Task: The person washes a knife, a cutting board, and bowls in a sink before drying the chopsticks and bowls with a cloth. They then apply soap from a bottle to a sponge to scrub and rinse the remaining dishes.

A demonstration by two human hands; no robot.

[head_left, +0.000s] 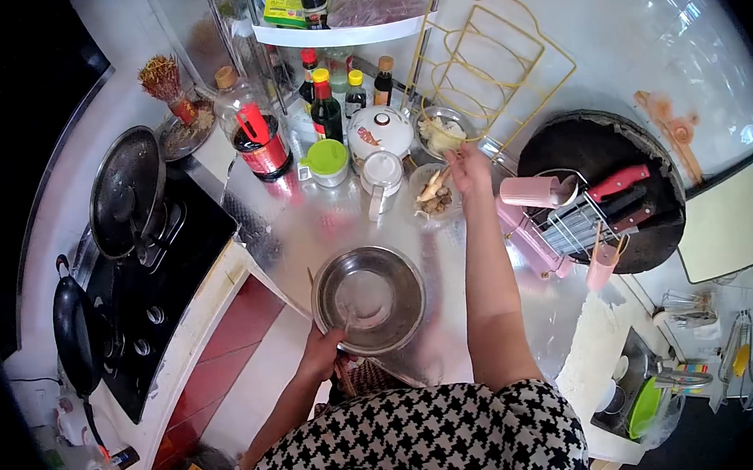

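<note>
My left hand (321, 352) grips the near left rim of a round stainless steel bowl (365, 253), tilted toward me, with only a shiny bottom showing inside. Thin wooden sticks (346, 380), perhaps chopsticks, show beside that hand. My right hand (469, 169) is stretched forward, its fingers bent together at the near edge of a small metal dish of pale food pieces (442, 133). What the fingertips hold, if anything, is hidden. Just left of that hand stands a clear bowl with ginger-like roots and small brown pieces (434, 195).
A white lidded pot (380, 133), a glass jar (382, 181), a green-lidded container (327, 162) and sauce bottles (326, 109) stand behind. A knife rack (570, 227) is at right, the black stove (168, 274) with pans at left, and a sink (639, 365) lower right.
</note>
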